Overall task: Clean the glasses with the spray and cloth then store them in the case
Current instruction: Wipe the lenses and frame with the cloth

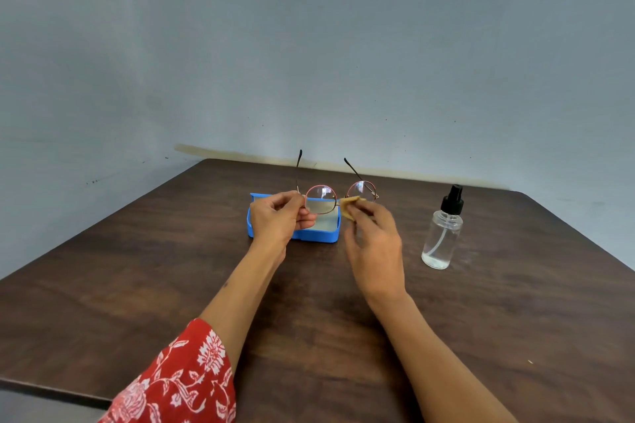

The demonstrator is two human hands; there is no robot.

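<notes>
A red patterned sleeve [178, 381] shows at the lower left, over the near edge of a dark wooden table [515, 319] that stands against a grey-blue wall [309, 45].

On the far middle of the table lies an open blue case [309, 235], its near wall facing the camera. The left hand [278, 220] is raised in front of the case's left part and hides that end. Its thumb and fingers are curled and pinch the glasses [321, 199] at the left hinge, holding them in the air above the case with both temples unfolded and pointing away toward the wall. The left lens overlaps the case interior in this view; the right lens sits beyond the case's right edge.

The right hand [372, 244], slightly blurred, pinches a small yellow cloth [350, 208] between its fingertips. The cloth is at the lower inner edge of the right lens, beside the bridge; whether it presses the glass cannot be told.

Further right, well apart from the hands, a clear spray bottle [442, 233] with a black nozzle stands upright, a little liquid in its bottom.
</notes>
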